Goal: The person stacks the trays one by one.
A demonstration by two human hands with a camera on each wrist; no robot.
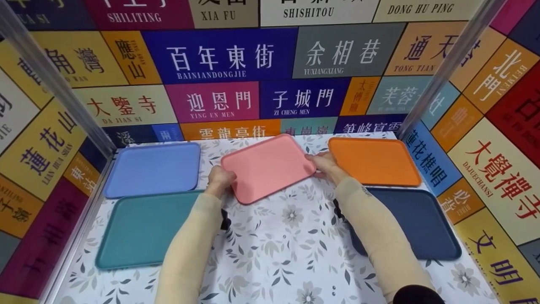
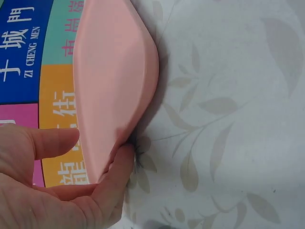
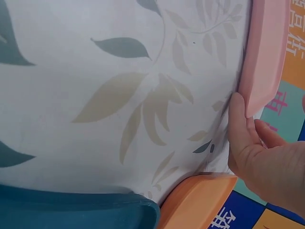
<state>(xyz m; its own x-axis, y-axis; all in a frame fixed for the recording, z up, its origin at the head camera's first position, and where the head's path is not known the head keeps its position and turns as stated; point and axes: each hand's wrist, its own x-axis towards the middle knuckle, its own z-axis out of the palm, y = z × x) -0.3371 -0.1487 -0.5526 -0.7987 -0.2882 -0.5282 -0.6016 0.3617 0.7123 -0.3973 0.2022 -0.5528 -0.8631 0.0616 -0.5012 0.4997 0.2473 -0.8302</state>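
Note:
A pink rectangular tray [image 1: 270, 169] lies at a slant at the back middle of the table, its right end turned toward the back wall. My left hand [image 1: 220, 179] grips its left end, thumb over the rim and fingers curled beneath, as the left wrist view shows. At the tray's right corner my right hand [image 1: 327, 165] holds the edge, fingertips against the rim [image 3: 250, 107]. An orange tray [image 1: 375, 162] lies just right of that hand. Behind my left forearm is a teal tray [image 1: 139, 228], partly covered by the sleeve.
A periwinkle tray [image 1: 154, 169] lies back left, behind the teal one. Front right, a navy tray [image 1: 422, 223] is partly hidden by my right sleeve. The white tablecloth [image 1: 278, 257] has a leaf print. Colourful sign-covered panels [image 1: 219, 55] enclose the back and sides, with clear corner posts.

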